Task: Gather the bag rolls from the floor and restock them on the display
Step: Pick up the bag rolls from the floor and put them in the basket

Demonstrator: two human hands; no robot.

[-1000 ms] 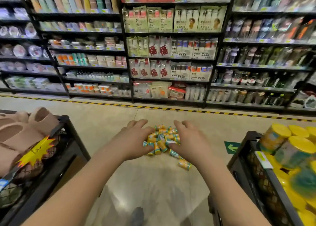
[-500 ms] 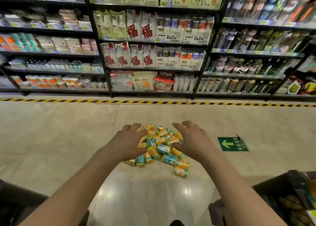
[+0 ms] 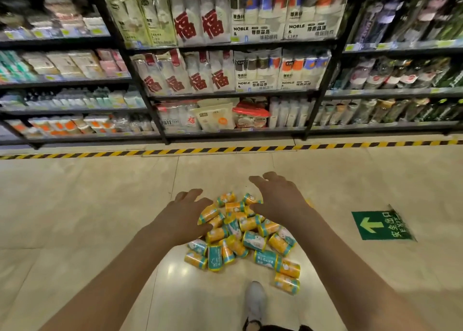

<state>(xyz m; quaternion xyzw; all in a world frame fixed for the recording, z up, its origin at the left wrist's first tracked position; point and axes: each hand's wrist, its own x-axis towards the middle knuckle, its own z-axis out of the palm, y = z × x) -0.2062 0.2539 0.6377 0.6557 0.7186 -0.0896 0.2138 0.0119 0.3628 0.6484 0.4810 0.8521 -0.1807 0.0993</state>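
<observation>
From the head camera, a heap of small orange and teal bag rolls (image 3: pixel 240 233) lies on the glossy tiled floor (image 3: pixel 75 218), in the aisle in front of the person. A few rolls sit loose at the near right edge of the heap.

The left hand (image 3: pixel 184 220) is at the heap's left side, palm down. Its fingers (image 3: pixel 190 195) are spread wide and its thumb is against the nearest rolls, gripping nothing. The right hand (image 3: pixel 278 200) is over the far right part of the heap, also palm down. Its fingers (image 3: pixel 260 180) are splayed and lightly bent, and they hold nothing. I cannot tell whether it touches the rolls beneath it.

A pale shoe (image 3: pixel 255 298) shows at the bottom, just short of the heap. A green arrow sticker (image 3: pixel 380 226) lies on the floor to the right. Beyond the heap, a yellow and black striped tape (image 3: pixel 225 150) runs across the floor in front of stocked store shelves (image 3: pixel 225 92).
</observation>
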